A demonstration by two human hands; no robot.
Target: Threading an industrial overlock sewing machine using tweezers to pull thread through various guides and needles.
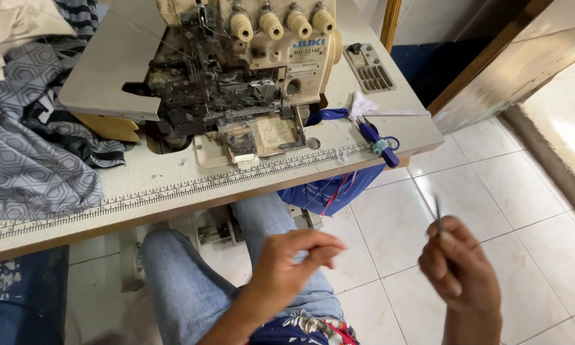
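Observation:
My right hand (pixel 458 268) is raised over the tiled floor and pinches a thin metal tool (pixel 437 214), likely tweezers, pointing upward. My left hand (pixel 297 262) hovers above my knee with fingertips pinched together; whether a thread lies between them I cannot tell, as the hand is blurred. Ahead stands a cream overlock sewing machine (pixel 249 76) with its cover open and several thread knobs on top, set into a pale work table (pixel 172 185) with a ruler strip along its front edge.
Grey patterned fabric (pixel 38 147) is heaped on the table's left. Blue-handled scissors (pixel 378 144) and a white scrap lie at the right corner. A blue cloth bag (pixel 329 191) hangs under the table. My jeans-clad leg (pixel 191 281) is below.

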